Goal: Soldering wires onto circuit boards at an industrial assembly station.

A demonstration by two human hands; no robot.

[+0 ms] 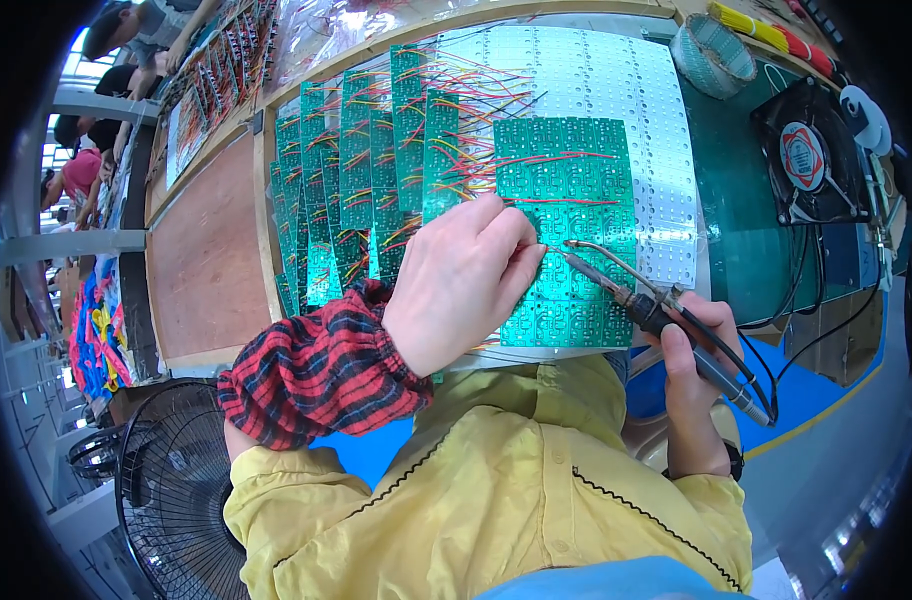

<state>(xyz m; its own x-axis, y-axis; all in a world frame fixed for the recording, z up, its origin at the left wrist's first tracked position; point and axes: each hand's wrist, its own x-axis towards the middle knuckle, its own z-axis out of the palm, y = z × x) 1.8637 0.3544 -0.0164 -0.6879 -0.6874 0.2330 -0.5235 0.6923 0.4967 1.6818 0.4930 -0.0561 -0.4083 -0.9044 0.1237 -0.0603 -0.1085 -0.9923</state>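
A green circuit board panel (pixel 566 318) made of many small boards lies in front of me. Red wires (pixel 576 202) stretch across its upper rows. My left hand (pixel 461 270), in a red and black plaid sleeve cover, is closed in a pinch at the panel's left middle. Whatever is between its fingertips is hidden. My right hand (pixel 688 375) grips a soldering iron (pixel 718 372) with a thin curved feed tube (pixel 616 262) fixed along it. The iron's tip points at the panel, close to my left fingertips; I cannot tell whether it touches.
Overlapping green panels (pixel 358 150) with red, yellow and black wires fill the left. Beneath lies a white perforated sheet (pixel 661 150). At right stand a black fan (pixel 811 150), a woven basket (pixel 714 55) and cables (pixel 801 260). A floor fan (pixel 181 480) is at lower left; other people sit beyond.
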